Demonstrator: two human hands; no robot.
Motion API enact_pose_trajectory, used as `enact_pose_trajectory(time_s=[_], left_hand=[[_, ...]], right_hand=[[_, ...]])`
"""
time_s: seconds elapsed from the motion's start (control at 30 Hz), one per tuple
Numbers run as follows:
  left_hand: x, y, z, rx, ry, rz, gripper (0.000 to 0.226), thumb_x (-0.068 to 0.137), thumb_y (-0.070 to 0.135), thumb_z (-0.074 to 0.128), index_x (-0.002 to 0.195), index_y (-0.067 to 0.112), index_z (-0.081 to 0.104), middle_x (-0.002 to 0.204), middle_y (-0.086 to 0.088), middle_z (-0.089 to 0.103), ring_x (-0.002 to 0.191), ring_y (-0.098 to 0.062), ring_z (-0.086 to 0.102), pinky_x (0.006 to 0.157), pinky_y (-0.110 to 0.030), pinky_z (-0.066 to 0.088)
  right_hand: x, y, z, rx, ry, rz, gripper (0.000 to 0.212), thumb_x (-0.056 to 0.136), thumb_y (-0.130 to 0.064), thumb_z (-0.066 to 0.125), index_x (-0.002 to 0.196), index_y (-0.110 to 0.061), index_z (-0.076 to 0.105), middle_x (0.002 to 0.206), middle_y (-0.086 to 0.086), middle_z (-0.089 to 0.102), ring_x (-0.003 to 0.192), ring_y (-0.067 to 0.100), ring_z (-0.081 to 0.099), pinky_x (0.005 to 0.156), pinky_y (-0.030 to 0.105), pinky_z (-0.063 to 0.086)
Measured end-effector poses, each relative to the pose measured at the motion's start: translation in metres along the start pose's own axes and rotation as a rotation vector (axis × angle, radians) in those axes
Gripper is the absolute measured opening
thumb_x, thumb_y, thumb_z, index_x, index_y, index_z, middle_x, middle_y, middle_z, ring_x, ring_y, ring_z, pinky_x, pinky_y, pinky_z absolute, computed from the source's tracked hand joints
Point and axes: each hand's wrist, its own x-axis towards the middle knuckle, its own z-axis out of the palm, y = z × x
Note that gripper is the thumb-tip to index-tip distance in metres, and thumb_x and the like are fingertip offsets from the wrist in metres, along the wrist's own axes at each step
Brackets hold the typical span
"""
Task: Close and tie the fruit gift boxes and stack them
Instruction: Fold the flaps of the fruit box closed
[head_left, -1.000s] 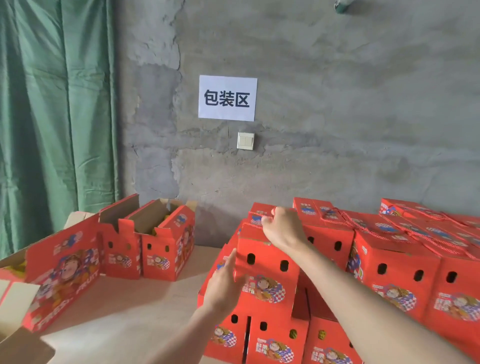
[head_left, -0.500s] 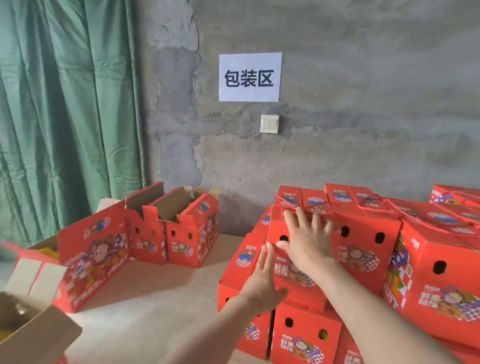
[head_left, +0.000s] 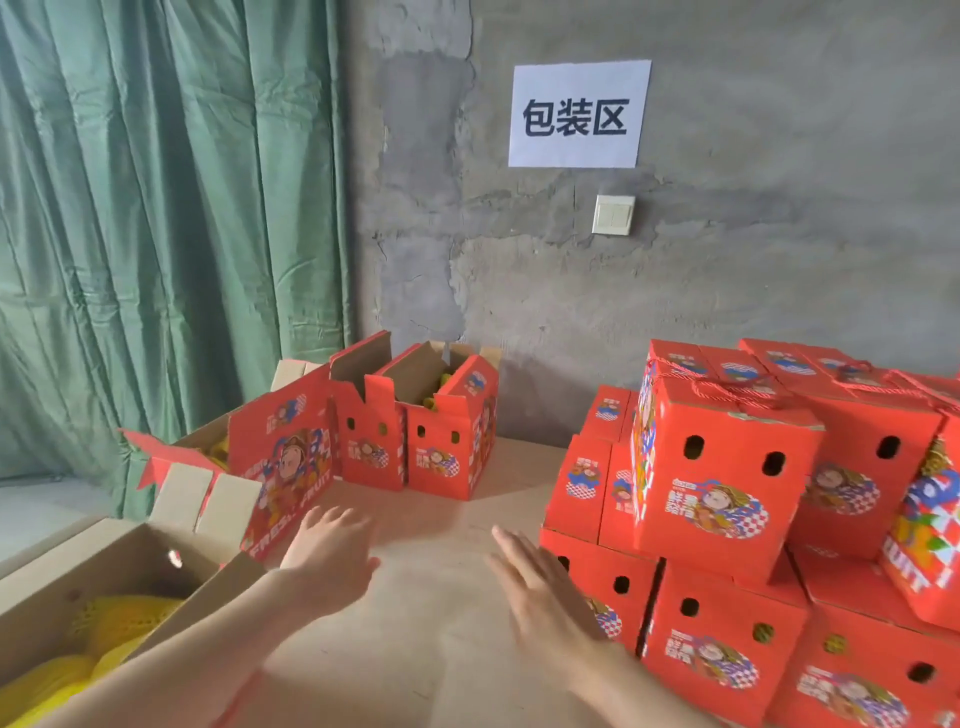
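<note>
Hovering over tabletop (head_left: 431, 530), left hand (head_left: 332, 551) & right hand (head_left: 540, 587) both empty, fingers spread wide, gripping nothing. Closed, tied gift boxes (head_left: 722, 493) stacked at right, just beside right hand. Open gift boxes (head_left: 421, 441) sit far left. Brown carton (head_left: 62, 587) w/ yellow contents near left.

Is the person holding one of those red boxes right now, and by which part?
Nothing is held: the left hand and the right hand are both open and empty over the table.
</note>
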Motion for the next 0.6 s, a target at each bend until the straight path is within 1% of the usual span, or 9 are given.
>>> enact_pose_trajectory(time_s=[0.07,0.1,0.13,0.2,0.3,0.37,0.47,0.53,0.6], left_hand=[[0.018,-0.035,0.001,0.044,-0.040,-0.012,0.040,0.094,0.041,0.048,0.132,0.027,0.047,0.134,0.008,0.050,0.127,-0.016,0.043,0.108,-0.033,0.028],[0.028,-0.049,0.001,0.053,-0.065,-0.002,0.038,0.094,0.039,0.048,0.131,0.027,0.049,0.132,0.008,0.052,0.123,-0.017,0.047,0.104,-0.032,0.034],[0.038,-0.061,-0.001,0.048,-0.087,0.012,0.035,0.093,0.036,0.049,0.127,0.027,0.053,0.127,0.007,0.055,0.116,-0.016,0.053,0.097,-0.030,0.041],[0.063,-0.079,-0.007,0.033,-0.119,0.043,0.031,0.093,0.035,0.048,0.121,0.023,0.057,0.116,0.006,0.062,0.102,-0.015,0.060,0.083,-0.027,0.050],[0.122,-0.097,-0.015,0.015,-0.157,0.078,0.038,0.093,0.040,0.048,0.125,0.019,0.055,0.118,0.002,0.061,0.105,-0.017,0.060,0.087,-0.030,0.051],[0.164,-0.104,-0.018,-0.011,-0.194,0.087,0.041,0.095,0.039,0.047,0.126,0.013,0.054,0.123,-0.003,0.059,0.110,-0.020,0.057,0.089,-0.028,0.047],[0.222,-0.113,-0.011,-0.103,-0.186,0.057,0.034,0.098,0.029,0.046,0.121,0.005,0.054,0.121,-0.009,0.059,0.108,-0.024,0.058,0.076,-0.021,0.041],[0.257,-0.123,-0.002,-0.232,-0.113,0.008,0.042,0.098,0.022,0.048,0.134,0.001,0.042,0.134,-0.015,0.050,0.117,-0.027,0.053,0.078,-0.022,0.040],[0.291,-0.130,0.005,-0.459,0.000,-0.107,0.069,0.095,0.015,0.053,0.148,0.001,0.011,0.149,-0.020,0.028,0.129,-0.031,0.040,0.092,-0.027,0.037]], right_hand=[[0.041,-0.017,0.020,0.097,-0.041,0.034,0.063,0.074,0.002,0.064,0.135,-0.007,0.050,0.152,0.013,0.033,0.138,0.023,0.036,0.112,0.031,0.032],[0.061,-0.023,0.031,0.104,-0.055,0.053,0.061,0.084,0.003,0.049,0.143,-0.008,0.036,0.158,0.011,0.017,0.144,0.020,0.020,0.116,0.030,0.020],[0.082,-0.029,0.040,0.134,-0.080,0.098,0.061,0.088,0.004,0.042,0.146,-0.008,0.027,0.159,0.010,0.009,0.146,0.020,0.011,0.118,0.032,0.015],[0.121,-0.035,0.058,0.157,-0.098,0.172,0.063,0.089,0.004,0.043,0.147,-0.010,0.024,0.158,0.010,0.008,0.145,0.022,0.011,0.117,0.036,0.019],[0.168,-0.036,0.090,0.198,-0.152,0.299,0.056,0.094,-0.004,0.044,0.146,-0.015,0.027,0.156,0.007,0.016,0.142,0.024,0.020,0.111,0.038,0.029],[0.190,-0.031,0.119,0.235,-0.253,0.369,0.057,0.096,-0.007,0.042,0.148,-0.019,0.023,0.158,0.006,0.008,0.143,0.025,0.018,0.112,0.039,0.028],[0.222,-0.011,0.154,0.271,-0.366,0.395,0.059,0.096,-0.010,0.043,0.150,-0.023,0.021,0.160,0.003,-0.010,0.145,0.027,0.012,0.114,0.041,0.025],[0.253,0.011,0.165,0.263,-0.294,0.420,0.057,0.096,-0.019,0.046,0.148,-0.023,0.025,0.160,0.000,-0.012,0.145,0.028,0.012,0.114,0.039,0.027],[0.286,0.034,0.174,0.221,-0.196,0.435,0.057,0.094,-0.022,0.049,0.147,-0.024,0.029,0.159,0.001,-0.013,0.144,0.032,0.017,0.114,0.038,0.027]])
